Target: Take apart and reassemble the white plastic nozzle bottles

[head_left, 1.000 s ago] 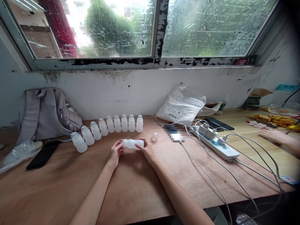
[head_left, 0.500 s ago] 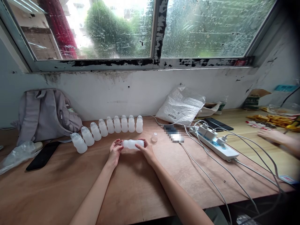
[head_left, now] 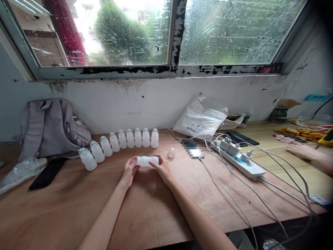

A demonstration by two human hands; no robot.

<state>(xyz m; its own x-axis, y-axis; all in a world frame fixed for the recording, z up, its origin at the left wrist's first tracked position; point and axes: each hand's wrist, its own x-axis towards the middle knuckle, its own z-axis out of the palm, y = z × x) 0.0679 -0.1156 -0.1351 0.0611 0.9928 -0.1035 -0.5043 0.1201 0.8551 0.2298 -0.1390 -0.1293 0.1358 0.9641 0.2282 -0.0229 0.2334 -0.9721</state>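
Note:
A frosted white bottle point(head_left: 146, 161) lies sideways between my two hands, just over the table. My left hand point(head_left: 130, 169) is closed around its left end, and the fingers hide the neck there. At the other end, my right hand point(head_left: 161, 167) grips the base with thumb in front and fingers behind. A small clear cap point(head_left: 171, 153) sits on the table to the right of my right hand. Behind my hands, several similar frosted bottles point(head_left: 138, 139) stand upright in a curved row, with clear tops on them.
A grey backpack point(head_left: 52, 128), a plastic bag point(head_left: 22, 170) and a black phone point(head_left: 48, 173) lie at left. Right are a silvery padded bag point(head_left: 199, 119), a white power strip point(head_left: 241, 163) with trailing cables, and another person's hand point(head_left: 299, 151) near yellow pieces point(head_left: 309, 133).
My left hand has shifted its grip over the bottle's neck, which showed before and is now covered. The bottle has moved slightly left; the standing row is unchanged.

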